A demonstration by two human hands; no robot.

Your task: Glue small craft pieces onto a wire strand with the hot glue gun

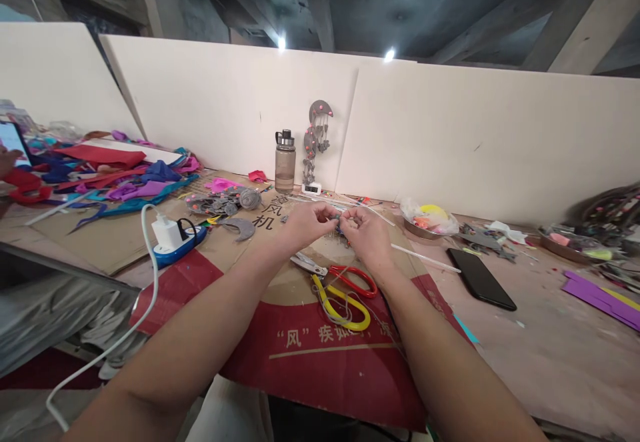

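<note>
My left hand (313, 223) and my right hand (369, 234) meet above the cardboard sheet (350, 379), fingers closed in a pinch. Between the fingertips is a tiny dark piece, too small and too covered to name. Just below them lie scissors (357, 281) with one red and one yellow handle, blades pointing left. Grey thread (327, 305) loops loosely over the yellow handle. A grey felt crescent (243, 229) rests to the left of my hands, near a ball of grey yarn (250, 198).
Behind my hands stand a water bottle (285, 165) and a grey hanging ornament (317, 135). A blue power strip (180, 247) with a white charger and cable is left; a black phone (481, 279) and a bowl (427, 229) are right. Another person's hand (7, 162) is far left.
</note>
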